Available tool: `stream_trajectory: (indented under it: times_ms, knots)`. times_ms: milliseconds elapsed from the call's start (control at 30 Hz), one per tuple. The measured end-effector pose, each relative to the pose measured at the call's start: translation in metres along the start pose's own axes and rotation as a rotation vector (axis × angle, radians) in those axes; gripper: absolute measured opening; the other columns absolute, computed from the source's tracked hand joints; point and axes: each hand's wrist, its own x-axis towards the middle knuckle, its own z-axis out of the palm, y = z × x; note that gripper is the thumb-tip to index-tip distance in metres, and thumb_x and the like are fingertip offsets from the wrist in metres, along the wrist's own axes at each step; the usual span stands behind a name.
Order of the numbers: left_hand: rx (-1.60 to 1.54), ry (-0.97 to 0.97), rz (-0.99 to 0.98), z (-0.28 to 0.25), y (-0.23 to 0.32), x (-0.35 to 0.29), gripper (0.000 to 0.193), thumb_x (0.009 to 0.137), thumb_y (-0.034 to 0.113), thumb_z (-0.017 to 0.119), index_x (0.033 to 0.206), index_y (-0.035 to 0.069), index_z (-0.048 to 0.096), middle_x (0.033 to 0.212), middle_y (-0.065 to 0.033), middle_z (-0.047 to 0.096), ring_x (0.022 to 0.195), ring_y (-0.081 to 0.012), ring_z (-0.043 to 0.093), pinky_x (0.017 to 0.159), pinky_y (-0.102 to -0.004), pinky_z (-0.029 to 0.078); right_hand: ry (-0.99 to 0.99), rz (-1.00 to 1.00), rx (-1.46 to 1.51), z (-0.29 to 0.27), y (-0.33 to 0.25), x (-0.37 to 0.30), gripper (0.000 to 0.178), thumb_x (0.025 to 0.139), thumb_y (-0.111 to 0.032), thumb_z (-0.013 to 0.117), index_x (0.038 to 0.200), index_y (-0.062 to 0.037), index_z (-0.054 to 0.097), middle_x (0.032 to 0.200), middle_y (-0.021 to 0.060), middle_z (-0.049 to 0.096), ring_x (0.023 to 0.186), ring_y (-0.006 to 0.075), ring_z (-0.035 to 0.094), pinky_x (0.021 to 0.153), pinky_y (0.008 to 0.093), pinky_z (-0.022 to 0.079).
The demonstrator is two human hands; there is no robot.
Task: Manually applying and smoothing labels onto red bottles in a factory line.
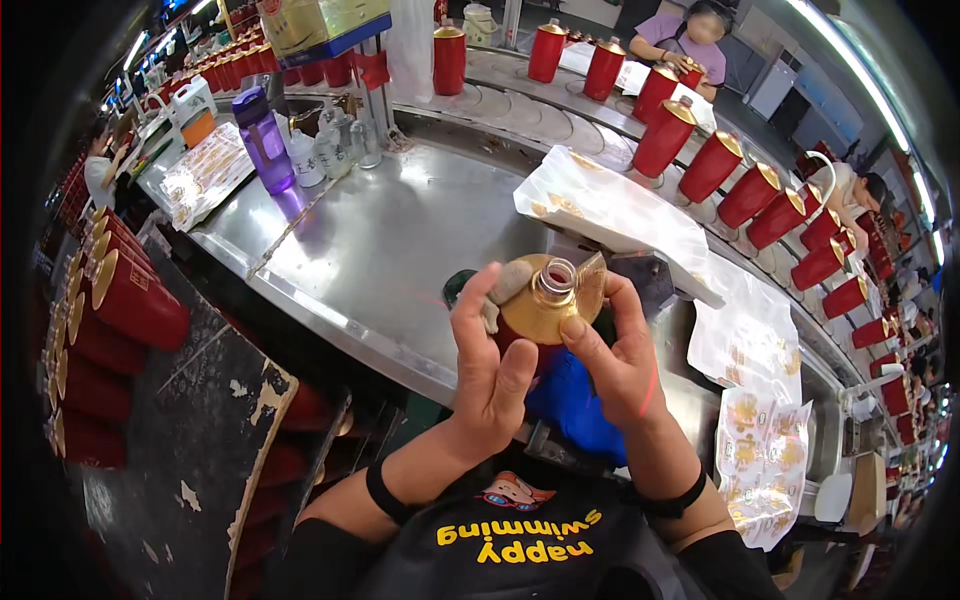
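A red, gold-shouldered bottle (528, 322) is gripped by the right hand (630, 362); what seems a grey pad (513, 282) is held against its shoulder by the left hand (488, 375).

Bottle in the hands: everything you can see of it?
The bottle has a shiny gold shoulder, red body below and a clear, glass-like neck, uncapped. It's seen from above, near the metal table; tilt unclear. The thumb of the right hand touches the shoulder beside a gold flap; something pale grey at the left hand meets its other side.
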Motion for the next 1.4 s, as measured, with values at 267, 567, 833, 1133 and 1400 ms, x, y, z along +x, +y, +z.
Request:
stream_trajectory:
  times_ms: [267, 567, 833, 1133, 1400]
  knots:
    - [0.033, 0.08, -0.064, 0.011, -0.005, 0.008, 0.062, 0.096, 0.009, 0.052, 0.145, 0.0, 0.015, 0.136, -0.0159, 0.033, 0.124, -0.0226, 0.04, 0.107, -0.0356, 0.033, -0.012, -0.014, 0.098, -0.005, 0.001, 0.01, 0.042, 0.09, -0.028, 0.068, 0.116, -0.0004, 0.051, 0.114, 0.0076, 0.056, 0.11, 0.017, 0.049, 0.101, 0.0325, 0.036]
    - [-0.082, 0.078, -0.083, -0.001, -0.009, 0.017, 0.071, 0.093, 0.006, 0.052, 0.147, 0.002, 0.008, 0.139, -0.0158, 0.032, 0.128, -0.0232, 0.037, 0.109, -0.0363, 0.031, 0.031, -0.066, 0.17, 0.001, 0.008, 0.017, 0.023, 0.092, -0.013, 0.062, 0.111, -0.0011, 0.055, 0.116, 0.0086, 0.058, 0.108, 0.0152, 0.051, 0.096, 0.0302, 0.04]
    - [-0.265, -0.162, -0.258, -0.01, -0.019, 0.036, 0.087, 0.085, 0.003, 0.054, 0.152, 0.008, -0.001, 0.144, -0.0116, 0.03, 0.132, -0.021, 0.034, 0.112, -0.0344, 0.024, 0.153, -0.055, 0.22, -0.001, 0.001, 0.006, 0.035, 0.09, -0.003, 0.057, 0.124, -0.0005, 0.053, 0.114, 0.0047, 0.053, 0.11, 0.016, 0.049, 0.099, 0.0298, 0.036]
    - [-0.019, -0.14, -0.375, -0.013, 0.005, 0.038, 0.078, 0.086, 0.03, 0.068, 0.143, -0.003, 0.025, 0.132, -0.0166, 0.046, 0.12, -0.0217, 0.048, 0.102, -0.0349, 0.04, 0.039, -0.021, 0.043, -0.009, -0.009, 0.005, 0.036, 0.082, -0.011, 0.068, 0.114, -0.0005, 0.053, 0.11, 0.007, 0.053, 0.107, 0.0174, 0.05, 0.098, 0.0305, 0.038]
    - [-0.09, -0.184, -0.354, -0.013, -0.009, 0.045, 0.069, 0.085, 0.023, 0.067, 0.138, -0.001, 0.031, 0.125, -0.0128, 0.051, 0.114, -0.0183, 0.051, 0.099, -0.0314, 0.041, -0.004, -0.032, 0.166, -0.016, -0.006, 0.014, 0.036, 0.092, -0.02, 0.064, 0.12, -0.0001, 0.055, 0.114, 0.0059, 0.058, 0.108, 0.0141, 0.051, 0.097, 0.0298, 0.04]
